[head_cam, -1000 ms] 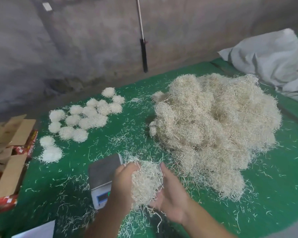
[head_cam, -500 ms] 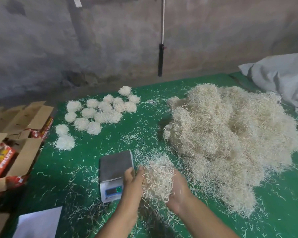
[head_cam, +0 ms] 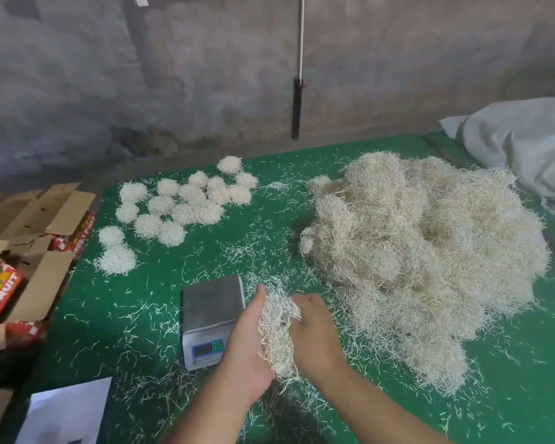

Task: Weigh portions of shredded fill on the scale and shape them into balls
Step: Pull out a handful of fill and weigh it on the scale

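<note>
While both hands work at the near middle of the green surface (head_cam: pixel 135 318), a clump of shredded fill (head_cam: pixel 277 334) sits pressed between them. Left hand (head_cam: pixel 247 354) cups the clump from the left, thumb up, fingers curled under it. Right hand (head_cam: pixel 314 334) closes on it from the right, fingers bent into the strands. Clump is just right of the scale (head_cam: pixel 210 318), above the surface, not on the pan.

Scale: steel pan bare, green digits lit on its front, left hand overlapping its right front corner.

Big pile of fill (head_cam: pixel 423 264) fills the right half of the surface, its near-left edge just beside the right hand. Finished balls (head_cam: pixel 186 203) are clustered at the far left, well apart from the hands; two more balls lie nearer the left edge. Loose strands lie all over the green.

Open green room: between scale and balls, and left of the scale toward the surface's left edge. Cardboard boxes (head_cam: pixel 29 238) sit off that left edge. White sheet (head_cam: pixel 64 411) at the near-left corner. Grey cloth (head_cam: pixel 523 149) at the far right, behind the pile. Far edge of the surface meets a grey wall (head_cam: pixel 205 75), with a thin rod (head_cam: pixel 298 91) hanging against it.
</note>
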Demonstrator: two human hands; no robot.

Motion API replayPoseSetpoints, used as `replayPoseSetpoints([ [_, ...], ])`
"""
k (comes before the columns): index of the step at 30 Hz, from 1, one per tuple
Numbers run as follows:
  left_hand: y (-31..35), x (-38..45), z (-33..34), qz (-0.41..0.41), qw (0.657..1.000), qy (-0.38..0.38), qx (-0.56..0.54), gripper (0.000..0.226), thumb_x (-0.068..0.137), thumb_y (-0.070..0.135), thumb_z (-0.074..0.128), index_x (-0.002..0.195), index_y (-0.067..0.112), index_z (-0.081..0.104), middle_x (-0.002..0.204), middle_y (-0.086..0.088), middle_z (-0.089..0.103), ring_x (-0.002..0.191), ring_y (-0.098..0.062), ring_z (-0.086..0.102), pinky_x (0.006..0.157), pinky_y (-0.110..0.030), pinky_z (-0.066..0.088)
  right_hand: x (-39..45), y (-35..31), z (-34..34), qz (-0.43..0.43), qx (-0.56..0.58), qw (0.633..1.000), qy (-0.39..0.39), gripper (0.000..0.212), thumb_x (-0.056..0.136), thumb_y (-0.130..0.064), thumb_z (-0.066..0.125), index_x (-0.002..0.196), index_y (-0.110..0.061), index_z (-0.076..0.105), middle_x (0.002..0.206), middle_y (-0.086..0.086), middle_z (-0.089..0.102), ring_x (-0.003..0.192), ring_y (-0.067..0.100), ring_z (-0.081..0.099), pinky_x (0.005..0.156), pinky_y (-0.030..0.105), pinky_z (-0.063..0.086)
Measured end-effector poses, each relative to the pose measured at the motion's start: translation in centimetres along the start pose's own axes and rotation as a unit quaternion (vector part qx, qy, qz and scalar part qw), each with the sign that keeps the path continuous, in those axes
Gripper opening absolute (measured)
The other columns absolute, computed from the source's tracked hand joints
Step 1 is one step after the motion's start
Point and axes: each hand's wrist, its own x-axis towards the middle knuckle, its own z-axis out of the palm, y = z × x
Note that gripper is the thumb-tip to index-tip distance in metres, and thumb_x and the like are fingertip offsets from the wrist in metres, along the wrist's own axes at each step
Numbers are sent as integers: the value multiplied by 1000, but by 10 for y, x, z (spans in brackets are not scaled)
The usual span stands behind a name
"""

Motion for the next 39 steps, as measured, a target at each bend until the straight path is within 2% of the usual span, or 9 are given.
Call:
replayPoseSetpoints([
  [6,-16,-5,10,46,993,104,-3,66,82,70,73,128,24,66,119,-13,75,102,-33,76,81,-50,63,-10,-14,2,-9,47,999,-25,57,100,-12,58,153,-29,45,137,-13,44,124,10,50,98,14,38],
  [8,-13,-1,6,51,990,131,-25,57,92,64,66,127,19,67,119,-17,74,105,-39,73,91,-53,60,-16,-20,1,41,188,979,-67,55,94,-18,63,143,-39,51,139,-16,52,105,7,62,79,13,47],
  [13,4,1,-10,96,977,181,-64,44,101,42,52,123,6,66,123,-21,70,108,-39,69,95,-55,55,-30,-22,-1,218,460,844,-167,42,88,-54,70,129,-50,63,128,-22,64,130,11,54,117,54,40],
  [16,5,-9,-8,169,967,192,-5,57,87,54,56,133,20,61,128,-14,68,117,-38,66,102,-64,50,-35,-24,3,284,573,734,-230,37,101,-63,56,126,-43,74,122,-8,78,111,23,75,113,60,48],
  [18,-4,-12,-5,228,952,177,101,22,93,49,61,110,37,69,106,-6,76,96,-24,75,91,-53,59,-38,-30,6,280,619,687,-260,54,106,-62,49,145,-27,64,143,8,67,131,29,64,117,52,45],
  [24,-53,6,-15,379,676,127,619,39,100,24,54,138,30,47,160,17,24,153,-9,16,128,-45,20,-29,-34,-3,287,628,692,-209,38,106,-47,57,115,-12,69,112,6,64,121,21,56,118,34,39],
  [29,-60,0,-11,358,737,139,557,67,93,17,67,142,44,30,168,15,4,156,-21,18,124,-44,29,-29,-22,-7,257,541,785,-155,28,104,-33,62,105,-11,79,107,12,76,99,28,74,83,38,60],
  [33,-53,-13,-5,300,862,73,403,77,90,23,71,142,62,30,159,21,28,146,-9,35,107,-31,36,-30,-21,-8,241,488,832,-108,25,101,-37,65,109,-18,80,115,9,74,111,26,68,101,45,51],
  [39,-40,-30,-10,71,993,-40,81,99,58,69,88,147,45,50,154,12,47,137,-16,47,113,-60,40,-12,-18,-39,216,477,848,-88,35,105,-31,52,80,-11,65,81,16,58,69,25,61,68,39,54],
])
